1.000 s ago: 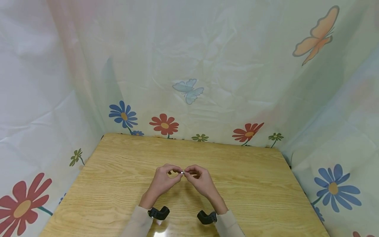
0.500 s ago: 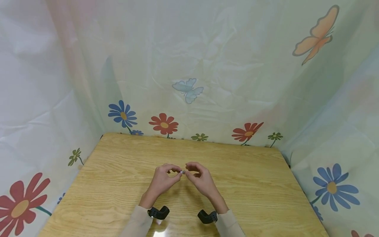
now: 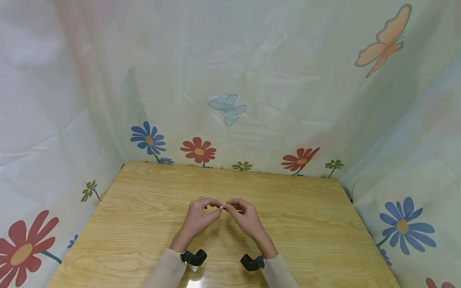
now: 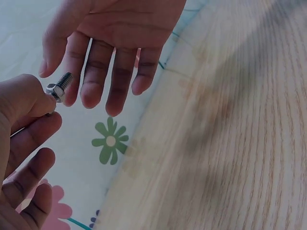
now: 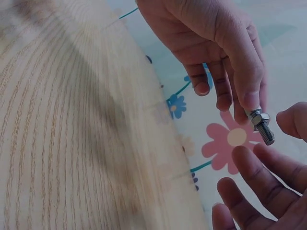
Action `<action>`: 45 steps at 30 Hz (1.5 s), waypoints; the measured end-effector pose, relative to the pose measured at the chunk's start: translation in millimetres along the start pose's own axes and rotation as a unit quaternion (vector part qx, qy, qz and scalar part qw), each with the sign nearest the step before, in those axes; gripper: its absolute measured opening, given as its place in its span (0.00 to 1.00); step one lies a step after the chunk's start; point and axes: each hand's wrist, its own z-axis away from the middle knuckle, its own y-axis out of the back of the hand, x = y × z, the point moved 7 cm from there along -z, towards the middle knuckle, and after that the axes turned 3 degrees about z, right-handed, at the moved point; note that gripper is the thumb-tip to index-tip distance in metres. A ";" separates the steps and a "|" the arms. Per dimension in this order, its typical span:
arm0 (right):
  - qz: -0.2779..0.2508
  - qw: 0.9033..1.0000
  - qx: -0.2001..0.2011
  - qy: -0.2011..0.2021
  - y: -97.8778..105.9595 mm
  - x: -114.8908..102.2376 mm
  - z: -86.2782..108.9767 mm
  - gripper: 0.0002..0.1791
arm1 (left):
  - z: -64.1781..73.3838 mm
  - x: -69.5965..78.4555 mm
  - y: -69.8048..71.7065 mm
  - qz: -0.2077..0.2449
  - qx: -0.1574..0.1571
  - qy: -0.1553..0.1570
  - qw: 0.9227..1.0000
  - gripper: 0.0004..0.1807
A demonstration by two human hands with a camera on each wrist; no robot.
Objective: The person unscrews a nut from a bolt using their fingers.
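Note:
My left hand (image 3: 199, 216) pinches a small silver metal bolt (image 5: 265, 133) between thumb and forefinger, above the wooden table. A hex nut (image 4: 56, 92) sits on the bolt's thread, close to the left fingertips, and the threaded end sticks out toward the right hand. The left fingers cover the other end of the bolt. Facing it, my right hand (image 3: 247, 220) has its thumb and forefinger parted on either side of the threaded tip. Both wrist views show a gap between the right thumb and the thread; the remaining right fingers are loosely bent.
The wooden table (image 3: 299, 224) spreads beneath both hands. Around its back and sides hangs a pale curtain (image 3: 173, 80) printed with flowers and butterflies. A black wrist device (image 3: 194, 258) is strapped on the left wrist, another black device (image 3: 252, 263) on the right.
The right fingertips were at the bolt's end a second ago, then the forefinger lifted and spread away. Now the right fingers have come back closer around the tip. The left hand keeps its pinch.

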 end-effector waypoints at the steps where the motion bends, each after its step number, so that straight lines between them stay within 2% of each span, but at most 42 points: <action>1: 0.000 1.000 0.000 -0.002 0.0 0.1 0.1 0.13 | 0.1 -0.6 -0.3 0.000 -0.001 0.002 1.000 0.08; 9: 0.005 1.000 0.011 -0.008 1.2 1.5 0.3 0.09 | 0.9 -0.5 -1.0 0.014 -0.004 0.004 1.000 0.07; 16: 0.000 1.000 0.004 -0.005 -0.9 1.8 -0.6 0.09 | 0.8 0.1 -1.3 0.004 0.000 0.008 1.000 0.07; 29: 0.006 1.000 -0.010 0.015 -2.6 0.4 -2.0 0.05 | 1.8 -1.1 -1.4 0.012 -0.009 0.026 1.000 0.06; 33: -0.007 1.000 -0.009 0.015 -3.4 -3.0 -1.4 0.06 | 1.2 -1.4 -0.6 0.014 -0.012 0.026 0.999 0.06; 40: -0.037 0.998 -0.002 0.049 -1.9 -8.4 -2.0 0.09 | 0.3 -5.5 1.5 0.018 -0.005 0.026 0.999 0.06; 45: -0.051 0.998 0.010 0.025 0.4 -4.6 -3.3 0.15 | 1.3 -6.4 2.5 0.016 0.007 0.020 1.000 0.07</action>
